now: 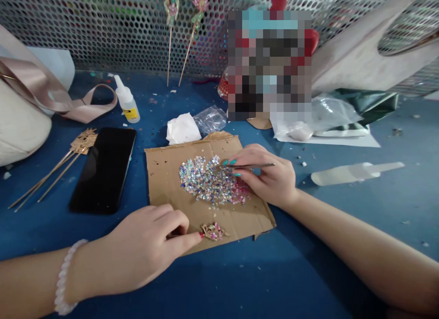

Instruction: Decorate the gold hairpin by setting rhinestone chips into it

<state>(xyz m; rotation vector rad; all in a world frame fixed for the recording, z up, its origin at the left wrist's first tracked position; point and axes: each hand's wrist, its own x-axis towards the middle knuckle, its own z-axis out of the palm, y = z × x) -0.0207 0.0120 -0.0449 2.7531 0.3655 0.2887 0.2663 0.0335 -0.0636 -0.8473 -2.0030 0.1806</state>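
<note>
A pile of small shiny multicoloured stones (209, 184) lies on a brown cardboard sheet (185, 214). My right hand (267, 175) pinches thin metal tweezers (255, 165), whose tip points into the pile's upper right. Below the pile, near the cardboard's front edge, lies a small gold-coloured ornament with pink stones (214, 231). My left hand (154, 241) touches its left side with one fingertip; the other fingers are curled, and a thin dark rod-like piece shows partly under them. What the left hand grips is mostly hidden.
A black phone (104, 170) and gold hairpin-like sticks (56, 175) lie left. A glue bottle (128, 102) stands behind; another translucent bottle (350, 173) lies right. White paper (183, 128) and plastic wrap (211, 119) border the cardboard. Two decorated sticks (169, 49) stand against the perforated metal screen (116, 31).
</note>
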